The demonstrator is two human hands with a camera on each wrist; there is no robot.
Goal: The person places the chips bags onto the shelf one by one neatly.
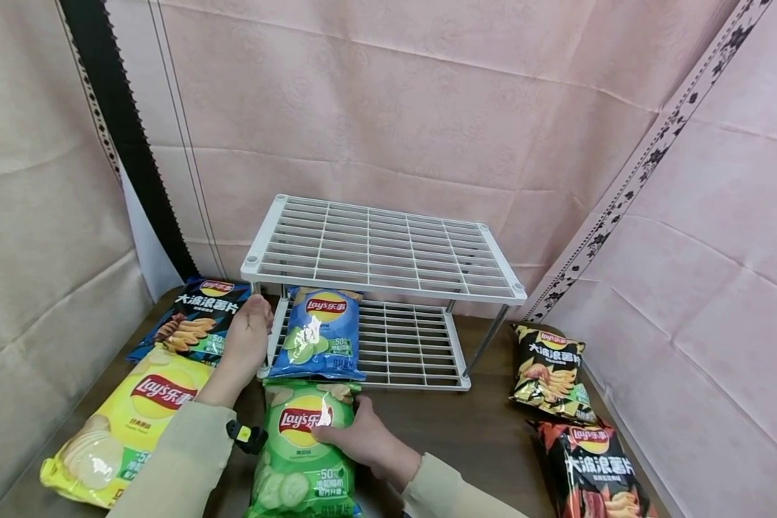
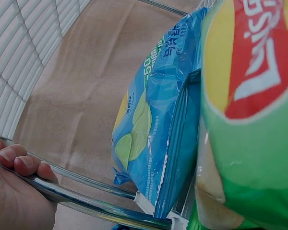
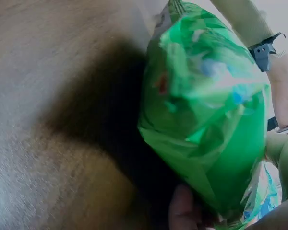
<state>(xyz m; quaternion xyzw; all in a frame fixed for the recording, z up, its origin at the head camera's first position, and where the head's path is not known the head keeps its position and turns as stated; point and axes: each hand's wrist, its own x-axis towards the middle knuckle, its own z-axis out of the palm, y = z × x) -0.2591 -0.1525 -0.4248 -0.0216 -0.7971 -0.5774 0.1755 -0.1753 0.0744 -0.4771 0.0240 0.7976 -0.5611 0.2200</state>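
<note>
The fingers of the person's left hand are curling round a shiny, round metal post, gripping it near the top. The right hand is pinching a puffy green plastic chip bag with cucumber slices printed on it, its thumb lying over the front and its other fingers going behind the right edge, where they are mostly hiding from view. This green bag is standing in front of a white two-tier grid rack with metal legs, just below the front edge of its lower tier. On that tier a blue plastic chip bag with a lime picture is leaning back, at the left end. Beside the left forearm a yellow plastic chip bag is lying, and a blue-and-black chip bag is resting behind it. Well apart on the right, a black-and-gold chip bag is lying behind a black-and-red one on the dark brown table. Pale pink cloth is hanging behind.
</note>
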